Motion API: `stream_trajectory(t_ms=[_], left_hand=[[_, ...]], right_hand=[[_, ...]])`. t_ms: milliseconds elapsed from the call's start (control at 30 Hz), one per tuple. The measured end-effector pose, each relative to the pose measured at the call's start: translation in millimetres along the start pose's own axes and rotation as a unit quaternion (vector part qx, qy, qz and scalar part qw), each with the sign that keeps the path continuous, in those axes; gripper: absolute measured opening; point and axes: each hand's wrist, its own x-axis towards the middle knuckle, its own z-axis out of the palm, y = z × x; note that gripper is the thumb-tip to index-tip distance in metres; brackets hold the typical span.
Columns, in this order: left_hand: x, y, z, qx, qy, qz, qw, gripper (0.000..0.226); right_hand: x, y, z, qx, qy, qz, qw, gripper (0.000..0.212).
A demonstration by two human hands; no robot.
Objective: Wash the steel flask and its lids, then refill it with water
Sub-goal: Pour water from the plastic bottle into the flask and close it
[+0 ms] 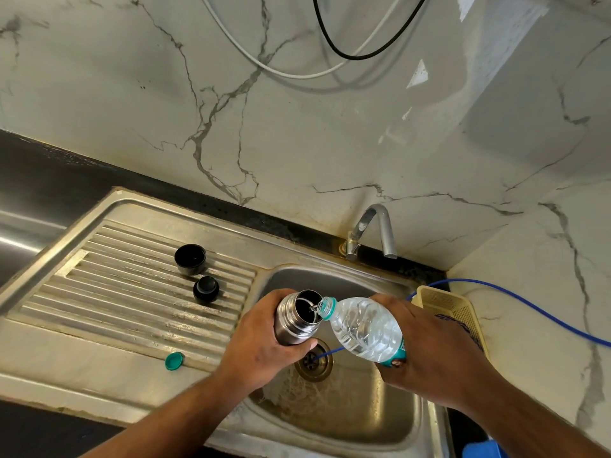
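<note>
Refilling seems to be getting underway: the left hand (261,345) is gripping the open flask (294,322) over the sink (330,274), the right hand (426,338) is clutching and tipping a water bottle (363,325) into it, and the lids (190,258) are waiting on the drainboard (132,292).

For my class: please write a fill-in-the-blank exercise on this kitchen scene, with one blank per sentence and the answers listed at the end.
1. The left hand holds the steel flask above the ____.
2. The right hand tips a plastic bottle so that ____ runs into the flask.
3. The cup lid and the stopper on the draining board are both ____ in colour.

Missing words: sink; water; black.
</note>
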Motion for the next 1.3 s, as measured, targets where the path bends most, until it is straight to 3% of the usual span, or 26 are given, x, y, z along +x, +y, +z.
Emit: stream_trajectory(t_ms=[1300], left_hand=[[5,0,0,0.006,0.005,0.003,1.0,0.069]], right_hand=[[9,-7,-17,-0.006,-0.014,-0.014,1.0,0.092]])
